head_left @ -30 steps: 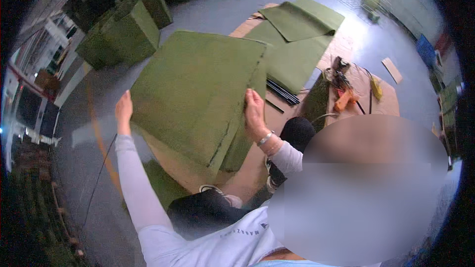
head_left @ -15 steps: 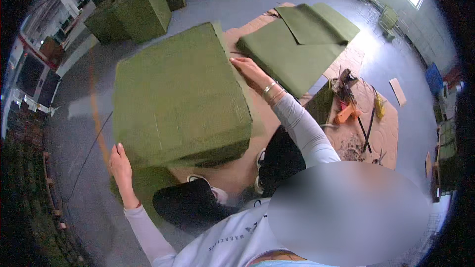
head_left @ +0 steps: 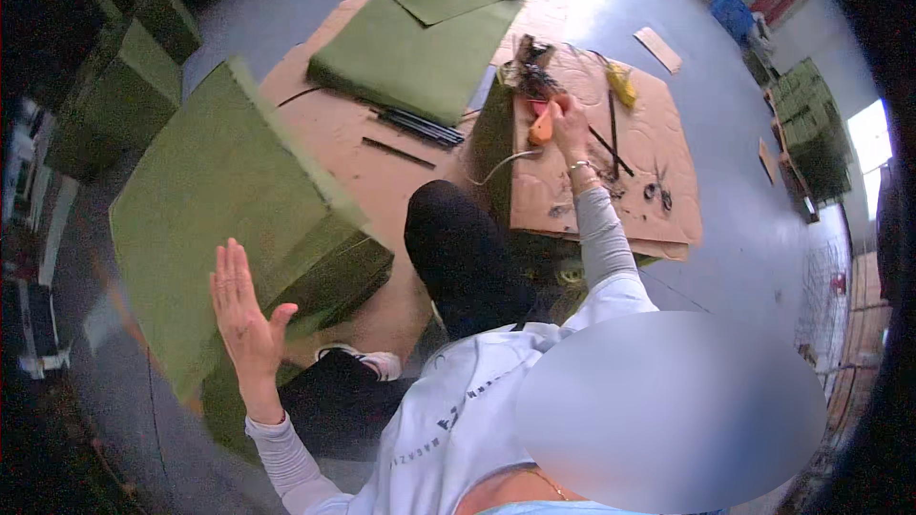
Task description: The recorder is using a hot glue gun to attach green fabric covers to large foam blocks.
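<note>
Felt-covered green box (head_left: 239, 219) by flat left hand (head_left: 243, 315); right hand (head_left: 570, 119) on orange tool (head_left: 541, 126).

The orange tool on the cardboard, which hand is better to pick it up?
Probably the right hand. It is stretched out over the cardboard and touches the orange tool. The left hand is open, flat by the green block, far from the tool.

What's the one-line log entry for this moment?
left hand: open, flat beside green cushion block | right hand: on orange tool atop cardboard sheet | scissors: lying untouched
</note>
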Demonstrator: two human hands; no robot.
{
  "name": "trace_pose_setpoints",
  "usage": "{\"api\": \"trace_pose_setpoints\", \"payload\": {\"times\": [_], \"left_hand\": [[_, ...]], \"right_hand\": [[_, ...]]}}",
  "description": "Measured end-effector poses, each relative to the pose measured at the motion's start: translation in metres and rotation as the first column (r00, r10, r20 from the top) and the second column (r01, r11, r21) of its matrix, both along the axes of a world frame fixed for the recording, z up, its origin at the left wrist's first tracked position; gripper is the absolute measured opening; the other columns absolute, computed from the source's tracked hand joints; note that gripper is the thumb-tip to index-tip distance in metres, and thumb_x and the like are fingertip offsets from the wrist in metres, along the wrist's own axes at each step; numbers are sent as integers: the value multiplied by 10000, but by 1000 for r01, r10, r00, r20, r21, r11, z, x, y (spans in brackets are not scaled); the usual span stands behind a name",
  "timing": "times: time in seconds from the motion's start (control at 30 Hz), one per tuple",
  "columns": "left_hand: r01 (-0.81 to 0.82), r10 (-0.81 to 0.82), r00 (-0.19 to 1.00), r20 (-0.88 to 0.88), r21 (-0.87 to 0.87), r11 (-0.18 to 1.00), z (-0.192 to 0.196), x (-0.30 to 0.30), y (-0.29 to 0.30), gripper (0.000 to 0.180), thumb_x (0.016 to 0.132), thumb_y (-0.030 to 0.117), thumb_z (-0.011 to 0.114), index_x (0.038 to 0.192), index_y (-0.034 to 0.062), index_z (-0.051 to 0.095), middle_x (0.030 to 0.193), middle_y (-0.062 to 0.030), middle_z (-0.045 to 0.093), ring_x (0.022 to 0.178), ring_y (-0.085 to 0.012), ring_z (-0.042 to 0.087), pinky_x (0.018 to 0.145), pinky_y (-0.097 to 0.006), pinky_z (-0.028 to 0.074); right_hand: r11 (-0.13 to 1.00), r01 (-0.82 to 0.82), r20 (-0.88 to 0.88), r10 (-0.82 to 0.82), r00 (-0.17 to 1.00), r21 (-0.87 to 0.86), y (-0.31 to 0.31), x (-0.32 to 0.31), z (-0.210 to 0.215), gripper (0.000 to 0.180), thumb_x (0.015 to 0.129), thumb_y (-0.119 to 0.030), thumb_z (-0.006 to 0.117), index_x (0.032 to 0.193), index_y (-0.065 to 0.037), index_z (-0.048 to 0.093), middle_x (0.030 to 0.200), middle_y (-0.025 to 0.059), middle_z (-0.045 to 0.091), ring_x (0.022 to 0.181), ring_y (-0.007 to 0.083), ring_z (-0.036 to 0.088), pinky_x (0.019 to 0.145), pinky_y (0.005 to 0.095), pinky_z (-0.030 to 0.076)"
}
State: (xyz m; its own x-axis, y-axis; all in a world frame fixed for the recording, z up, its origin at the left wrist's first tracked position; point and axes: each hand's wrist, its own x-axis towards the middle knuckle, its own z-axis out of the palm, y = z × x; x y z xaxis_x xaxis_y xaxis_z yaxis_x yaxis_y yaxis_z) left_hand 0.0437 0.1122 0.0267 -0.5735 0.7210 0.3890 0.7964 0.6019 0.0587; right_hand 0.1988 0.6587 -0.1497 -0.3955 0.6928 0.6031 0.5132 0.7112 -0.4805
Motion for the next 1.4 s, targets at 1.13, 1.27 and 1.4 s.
{"api": "trace_pose_setpoints", "payload": {"times": [1.13, 1.27, 1.4], "left_hand": [[102, -6, 944, -331, 275, 956, -51, 19, 21, 290, 687, 61, 603, 974, 21, 618, 952, -69, 558, 908, -226, 561, 781, -344, 473], [112, -16, 937, -349, 257, 960, -46, 20, 23, 287, 684, 56, 614, 970, 40, 630, 946, -60, 560, 889, -216, 565, 757, -335, 468], [152, -39, 930, -365, 286, 946, -47, 14, 47, 282, 680, 70, 609, 959, 54, 643, 937, -54, 559, 874, -212, 567, 739, -332, 462]], "right_hand": [[-37, -772, -763, -128, 633, -634, 55, 0, -97, 158, 781, -227, 657, 752, -103, 563, 640, 42, 564, 529, 147, 531, 461, 215, 421], [343, -562, -659, -387, 645, -752, -26, -4, -24, 256, 837, -367, 599, 778, -122, 555, 574, 16, 517, 463, 128, 489, 372, 261, 365], [5, -775, -775, -51, 630, -631, -15, 12, 5, 270, 841, -436, 577, 953, -190, 585, 574, -49, 506, 457, 65, 468, 365, 218, 348]]}}
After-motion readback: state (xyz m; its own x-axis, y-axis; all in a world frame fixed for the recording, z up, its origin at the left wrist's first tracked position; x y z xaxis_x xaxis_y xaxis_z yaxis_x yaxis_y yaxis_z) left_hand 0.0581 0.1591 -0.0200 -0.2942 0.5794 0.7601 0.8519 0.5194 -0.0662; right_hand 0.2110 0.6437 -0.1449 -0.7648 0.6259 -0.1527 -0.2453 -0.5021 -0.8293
